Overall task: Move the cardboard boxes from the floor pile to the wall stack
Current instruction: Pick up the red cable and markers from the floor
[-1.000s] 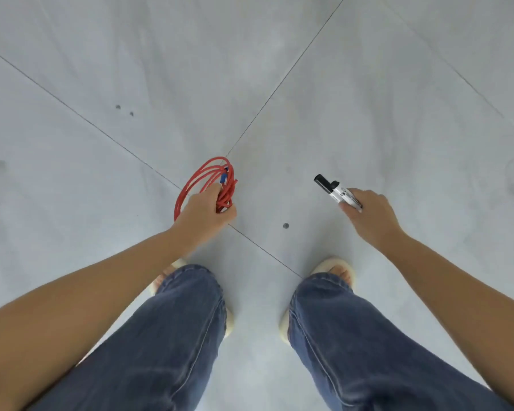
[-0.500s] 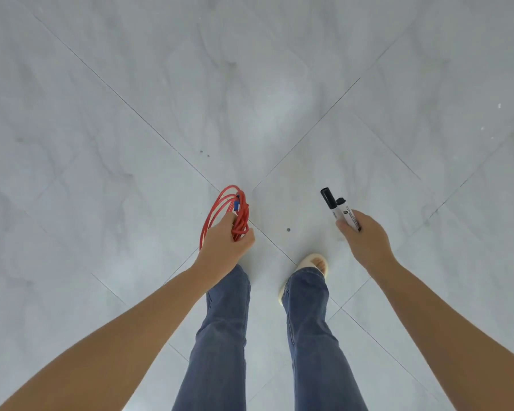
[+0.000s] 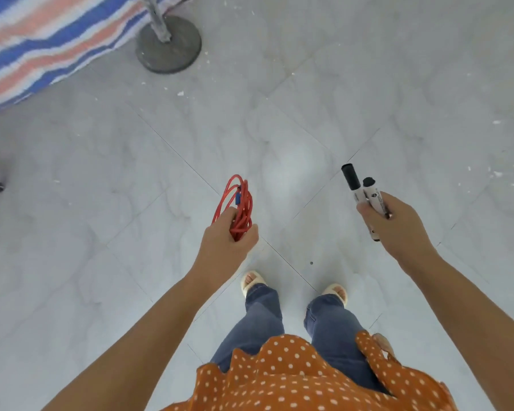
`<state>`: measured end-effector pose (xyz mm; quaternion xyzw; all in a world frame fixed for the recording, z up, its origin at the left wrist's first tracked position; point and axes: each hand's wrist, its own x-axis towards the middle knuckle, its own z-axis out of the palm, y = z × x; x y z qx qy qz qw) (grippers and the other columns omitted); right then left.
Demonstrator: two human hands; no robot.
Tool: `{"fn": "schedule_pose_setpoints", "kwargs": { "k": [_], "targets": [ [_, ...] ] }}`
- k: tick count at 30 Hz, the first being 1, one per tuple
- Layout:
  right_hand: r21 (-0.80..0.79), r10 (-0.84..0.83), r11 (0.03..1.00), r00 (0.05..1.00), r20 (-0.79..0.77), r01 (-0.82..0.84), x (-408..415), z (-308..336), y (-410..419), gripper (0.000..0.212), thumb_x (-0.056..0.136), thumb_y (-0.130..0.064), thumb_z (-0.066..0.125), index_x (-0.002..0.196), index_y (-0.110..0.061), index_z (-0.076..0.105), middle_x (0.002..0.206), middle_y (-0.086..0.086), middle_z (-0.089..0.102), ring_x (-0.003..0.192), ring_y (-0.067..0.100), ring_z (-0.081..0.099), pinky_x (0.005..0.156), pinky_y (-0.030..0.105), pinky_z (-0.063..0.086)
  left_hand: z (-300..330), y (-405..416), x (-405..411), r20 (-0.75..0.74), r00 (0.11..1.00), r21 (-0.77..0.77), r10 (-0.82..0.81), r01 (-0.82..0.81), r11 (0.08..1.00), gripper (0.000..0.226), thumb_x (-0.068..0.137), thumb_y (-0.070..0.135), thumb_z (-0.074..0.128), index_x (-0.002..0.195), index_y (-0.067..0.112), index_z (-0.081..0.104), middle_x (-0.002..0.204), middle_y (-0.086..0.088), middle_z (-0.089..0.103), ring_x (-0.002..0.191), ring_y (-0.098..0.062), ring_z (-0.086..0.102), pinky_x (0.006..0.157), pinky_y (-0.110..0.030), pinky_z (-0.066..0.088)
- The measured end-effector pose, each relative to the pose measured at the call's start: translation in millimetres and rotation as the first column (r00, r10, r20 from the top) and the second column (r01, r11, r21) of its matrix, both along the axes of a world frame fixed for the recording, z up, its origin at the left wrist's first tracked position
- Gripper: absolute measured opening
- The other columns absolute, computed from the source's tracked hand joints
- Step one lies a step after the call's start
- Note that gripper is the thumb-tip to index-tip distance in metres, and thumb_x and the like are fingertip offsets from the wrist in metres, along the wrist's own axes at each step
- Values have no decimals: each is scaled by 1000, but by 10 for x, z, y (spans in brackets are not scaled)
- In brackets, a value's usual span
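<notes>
No boxes in view; their place cannot be told. Left grip [image 3: 226,244] clamped round a red cord coil [image 3: 237,206], loops sticking up past the fingers. Right grip [image 3: 393,223] clamped on two markers [image 3: 363,193], black caps pointing forward, away from the body. Both grips held apart, above the pale tile floor [image 3: 279,137]. Feet in light sandals [image 3: 251,281] below and between the grips. Far forward-left of the left grip: round stand base [image 3: 168,44], just beside a striped tarp [image 3: 42,40].
</notes>
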<state>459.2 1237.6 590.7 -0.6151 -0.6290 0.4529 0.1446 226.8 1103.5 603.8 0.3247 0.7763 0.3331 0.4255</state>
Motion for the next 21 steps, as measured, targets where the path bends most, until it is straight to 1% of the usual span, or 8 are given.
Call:
{"fn": "schedule_pose_setpoints", "kwargs": {
  "k": [3, 4, 6, 10, 12, 16, 19, 21],
  "targets": [
    [61, -52, 997, 999, -9, 52, -65, 229, -181, 34, 91, -31, 57, 73, -5, 43, 63, 0, 37, 56, 13, 30, 53, 30, 26, 170, -322, -114, -14, 997, 6, 81, -81, 997, 10, 91, 21, 57, 95, 17, 49, 72, 3, 51, 53, -16, 50, 45, -12, 41],
    [77, -51, 996, 999, -16, 52, -102, 287, -247, 35, 92, -30, 57, 76, -2, 45, 64, 1, 38, 57, 15, 32, 54, 30, 27, 213, -415, -152, -13, 994, 7, 110, -110, 994, 9, 92, 20, 57, 95, 16, 49, 71, 1, 51, 51, -15, 50, 44, -12, 41],
    [88, -10, 996, 1000, -29, 12, -201, 366, -382, 35, 93, -29, 57, 76, 0, 47, 63, 2, 39, 58, 17, 33, 54, 30, 30, 287, -570, -229, -22, 986, 14, 166, -165, 986, 6, 92, 19, 56, 91, 16, 50, 67, -2, 52, 46, -13, 49, 43, -12, 40],
    [84, 138, 987, 990, -18, -136, -421, 408, -559, 35, 94, -27, 57, 66, -11, 43, 60, 1, 39, 56, 16, 35, 54, 28, 31, 430, -801, -342, -49, 966, 54, 256, -253, 966, 8, 91, 16, 56, 86, 17, 50, 61, -2, 51, 39, -11, 47, 40, -13, 38],
    [84, 224, 971, 974, -18, -222, -534, 419, -558, 36, 93, -26, 57, 63, -15, 42, 60, 2, 40, 55, 16, 36, 54, 29, 32, 499, -894, -358, -64, 947, 74, 315, -310, 948, 8, 91, 16, 56, 87, 17, 49, 61, -1, 50, 38, -12, 47, 40, -13, 38],
    [66, 360, 932, 931, -54, -356, -764, 480, -415, 33, 93, -26, 59, 65, -12, 45, 61, 5, 42, 57, 18, 38, 56, 31, 34, 582, -1062, -280, -67, 886, 101, 459, -452, 886, 7, 91, 14, 56, 88, 16, 50, 60, -1, 50, 38, -12, 46, 41, -14, 38],
    [80, 482, 875, 873, -71, -477, -937, 529, -261, 33, 92, -27, 59, 70, -5, 47, 62, 4, 42, 56, 19, 38, 56, 32, 34, 609, -1140, -161, -53, 814, 104, 578, -571, 814, 9, 92, 14, 55, 86, 17, 50, 58, -2, 50, 37, -11, 45, 41, -16, 39],
    [97, 564, 825, 822, -81, -557, -1033, 561, -155, 34, 92, -28, 59, 71, -5, 45, 61, 4, 40, 56, 17, 37, 56, 32, 33, 622, -1147, -59, -52, 755, 109, 654, -646, 755, 11, 91, 13, 55, 84, 17, 49, 55, -1, 49, 36, -10, 44, 39, -15, 37]
  ]
}}
